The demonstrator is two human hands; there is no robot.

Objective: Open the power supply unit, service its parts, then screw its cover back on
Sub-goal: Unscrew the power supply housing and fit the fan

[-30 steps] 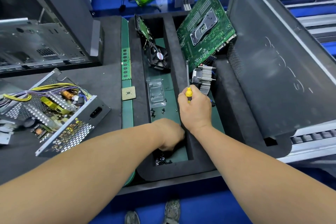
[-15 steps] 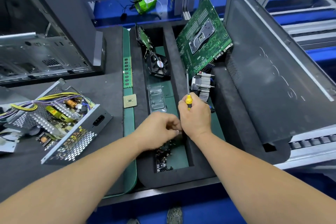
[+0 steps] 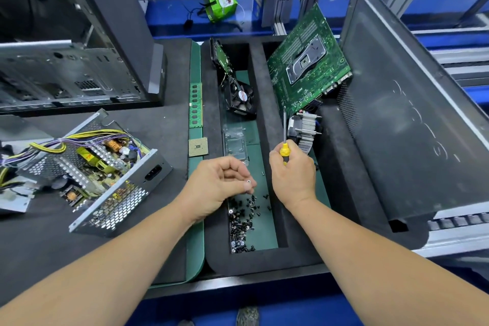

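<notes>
We pinch a small silver screw (image 3: 248,181) in our left hand (image 3: 219,188), above the heap of black screws (image 3: 242,222) in the black foam tray (image 3: 264,259); just right of it our right hand (image 3: 293,177) grips a yellow-handled screwdriver (image 3: 284,137), shaft up; left of the tray lies the opened grey metal power supply unit (image 3: 90,172)

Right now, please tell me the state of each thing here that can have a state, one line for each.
Power supply unit: cover off, insides exposed, lying tilted.
Left hand: pinches a small screw at its fingertips.
Right hand: grips the screwdriver, shaft pointing up.
Loose screws: heaped in the tray.
Motherboard: leaning upright.
</notes>
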